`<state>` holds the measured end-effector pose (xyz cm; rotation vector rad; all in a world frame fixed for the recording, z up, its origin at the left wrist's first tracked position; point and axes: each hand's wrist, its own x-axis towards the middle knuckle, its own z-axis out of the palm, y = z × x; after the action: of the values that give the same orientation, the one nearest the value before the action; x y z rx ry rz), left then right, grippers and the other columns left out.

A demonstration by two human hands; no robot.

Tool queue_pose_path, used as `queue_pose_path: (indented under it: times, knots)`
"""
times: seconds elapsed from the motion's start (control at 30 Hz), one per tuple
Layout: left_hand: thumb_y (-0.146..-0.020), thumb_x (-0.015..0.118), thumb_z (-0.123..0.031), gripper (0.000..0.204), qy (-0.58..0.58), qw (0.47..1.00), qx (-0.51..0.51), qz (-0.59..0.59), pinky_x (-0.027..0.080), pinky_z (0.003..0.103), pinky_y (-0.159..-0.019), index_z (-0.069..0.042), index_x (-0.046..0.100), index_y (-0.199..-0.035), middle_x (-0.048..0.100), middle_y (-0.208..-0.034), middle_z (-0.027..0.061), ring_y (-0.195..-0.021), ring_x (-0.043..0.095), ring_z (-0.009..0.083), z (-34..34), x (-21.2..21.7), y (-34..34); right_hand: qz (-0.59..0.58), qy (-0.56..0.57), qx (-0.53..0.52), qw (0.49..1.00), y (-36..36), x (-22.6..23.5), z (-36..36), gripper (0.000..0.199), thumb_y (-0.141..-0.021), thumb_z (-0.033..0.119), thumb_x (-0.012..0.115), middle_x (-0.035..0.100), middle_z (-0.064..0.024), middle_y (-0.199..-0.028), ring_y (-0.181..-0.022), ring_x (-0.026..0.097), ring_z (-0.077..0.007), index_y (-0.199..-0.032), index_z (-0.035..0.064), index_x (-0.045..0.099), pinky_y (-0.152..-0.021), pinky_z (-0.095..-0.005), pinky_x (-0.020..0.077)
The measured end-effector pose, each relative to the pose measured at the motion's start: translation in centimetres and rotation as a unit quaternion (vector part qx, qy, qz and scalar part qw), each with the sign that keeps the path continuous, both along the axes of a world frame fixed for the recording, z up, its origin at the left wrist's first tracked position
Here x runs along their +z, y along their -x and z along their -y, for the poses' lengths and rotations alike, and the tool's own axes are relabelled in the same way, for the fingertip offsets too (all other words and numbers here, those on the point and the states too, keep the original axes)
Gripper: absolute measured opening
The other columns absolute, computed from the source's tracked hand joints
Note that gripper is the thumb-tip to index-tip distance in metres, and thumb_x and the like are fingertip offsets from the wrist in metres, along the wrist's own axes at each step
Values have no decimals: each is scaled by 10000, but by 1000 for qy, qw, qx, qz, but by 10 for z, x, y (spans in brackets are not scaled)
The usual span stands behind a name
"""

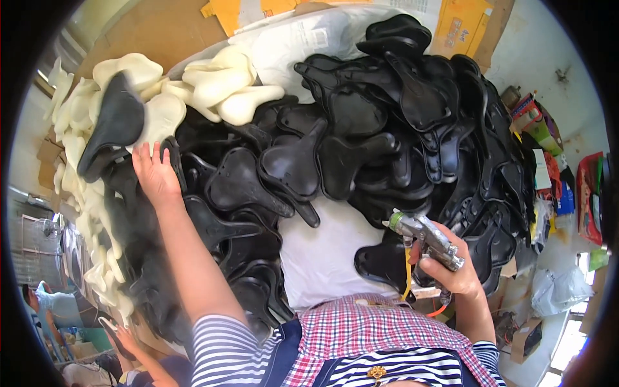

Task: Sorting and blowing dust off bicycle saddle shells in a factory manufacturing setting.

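My right hand (454, 267) is wrapped round the grip of a metal spray gun (429, 238) with a green-ringed nozzle pointing left. A yellow tube and an orange hose run down from the gun. At the upper left my left hand (158, 177) is stretched out, fingers extended, with nothing visibly gripped. Its fingertips lie at the lower edge of a cream foam bicycle saddle pad (164, 119). Just left of them a black saddle shell (116, 122) leans on the cream pads. Whether the fingertips touch the pad, I cannot tell.
Black saddle shells (242, 180) are heaped across the middle and right. Cream foam pads (222, 80) pile up at the left. White cloth (322, 255) lies before me. Co-workers sit at the lower left, one person's hand (126, 338) holding a saddle piece. Bags (561, 290) hang at the right.
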<state>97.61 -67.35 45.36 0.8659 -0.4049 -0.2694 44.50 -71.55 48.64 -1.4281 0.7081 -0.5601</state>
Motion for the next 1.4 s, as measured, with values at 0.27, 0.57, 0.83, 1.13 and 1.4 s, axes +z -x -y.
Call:
queue_pose_path:
  times: [0.27, 0.57, 0.83, 1.13, 1.4]
  knots:
    - [-674, 804, -430, 856, -355, 924, 47, -131, 368, 445, -932, -18, 438, -1329, 500, -1282, 141, -1085, 477, 357, 153, -55, -86, -32, -18, 44, 998, -57, -47, 44, 569, -801, 87, 724, 640, -69, -971, -885, 614, -123, -1299, 3, 462, -808, -270, 489]
    - [-635, 732, -525, 838, -463, 854, -102, -214, 213, 632, -982, -169, 450, -1339, 491, -1338, 121, -1190, 433, 370, 189, -48, -132, -91, -81, 57, 991, -89, -72, 81, 576, -803, 147, 730, 642, -76, -960, -883, 618, -140, -1300, 19, 468, -796, -294, 502]
    - [-700, 745, -393, 746, -326, 918, -91, -207, 372, 570, -915, -75, 454, -1309, 573, -1215, 132, -1128, 528, 318, 197, -64, -104, -103, -62, 95, 988, -104, -83, 83, 562, -803, 163, 726, 643, -73, -951, -879, 613, -134, -1285, 16, 479, -804, -290, 501]
    - [-797, 658, -125, 423, -69, 994, -5, -89, 516, 385, -860, 115, 534, -1124, 628, -1072, 173, -952, 625, 292, 80, 20, -164, -82, -67, 93, 990, -113, -68, 55, 540, -792, 110, 722, 640, -68, -947, -890, 615, -131, -1270, 9, 492, -813, -289, 496]
    - [-808, 568, -381, 466, -75, 980, 127, -135, 496, 451, -900, -73, 587, -1157, 657, -1094, 86, -1014, 624, 284, -126, 60, -253, -92, -48, 111, 988, -141, -57, 32, 543, -787, 111, 729, 644, -61, -933, -880, 611, -125, -1267, 14, 494, -816, -286, 492]
